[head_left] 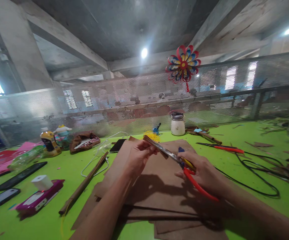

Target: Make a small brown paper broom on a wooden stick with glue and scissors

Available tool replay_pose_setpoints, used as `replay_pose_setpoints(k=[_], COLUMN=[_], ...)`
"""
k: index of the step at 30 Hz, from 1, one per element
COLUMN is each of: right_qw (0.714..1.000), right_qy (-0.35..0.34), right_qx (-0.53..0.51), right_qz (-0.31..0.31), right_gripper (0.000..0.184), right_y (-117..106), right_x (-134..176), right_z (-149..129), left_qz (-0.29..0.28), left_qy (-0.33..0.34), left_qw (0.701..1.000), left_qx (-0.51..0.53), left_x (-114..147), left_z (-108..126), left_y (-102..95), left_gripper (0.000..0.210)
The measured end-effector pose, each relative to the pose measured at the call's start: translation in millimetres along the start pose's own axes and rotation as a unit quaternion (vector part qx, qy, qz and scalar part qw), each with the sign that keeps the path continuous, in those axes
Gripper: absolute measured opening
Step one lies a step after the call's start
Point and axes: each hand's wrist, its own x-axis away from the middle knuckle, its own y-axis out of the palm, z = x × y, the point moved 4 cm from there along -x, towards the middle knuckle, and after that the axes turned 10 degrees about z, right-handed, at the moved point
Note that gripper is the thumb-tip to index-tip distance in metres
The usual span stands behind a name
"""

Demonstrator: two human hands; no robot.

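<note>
My left hand [142, 152] pinches a small folded piece of brown paper [148, 138] above a stack of brown paper sheets [156, 186]. My right hand [199, 170] is closed round a pair of scissors [169, 154] with red and yellow handles. The scissor blades point up and left and lie against the brown piece by my left fingers. Whether the blades are fully together cannot be made out. Part of the handles is hidden by my right fingers.
On the green table [77, 220] lie a rolled brown paper tube [84, 183], a purple power strip [41, 198], phones and a white cable. Behind stand a white jar [177, 125] and a yellow bottle [50, 143]. A red-handled tool [228, 148] and black cord [261, 193] lie right.
</note>
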Motion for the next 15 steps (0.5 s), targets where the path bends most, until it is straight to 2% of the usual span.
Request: replay_pose_setpoints(k=[9, 15], right_qw=[1.0, 1.0], right_qy=[0.006, 0.013], right_qx=[-0.02, -0.018], right_qz=[0.018, 0.017], right_gripper=[0.036, 0.038], right_y=[2.3, 1.9], right_x=[-0.7, -0.9], right_z=[-3.2, -5.5], left_qz=[-0.002, -0.026], left_qy=[-0.012, -0.01], left_qw=[1.0, 1.0], left_qx=[-0.013, -0.014], left_x=[4.6, 4.2], left_z=[0.9, -0.7], left_y=[7.4, 6.7], left_gripper=[0.01, 0.01])
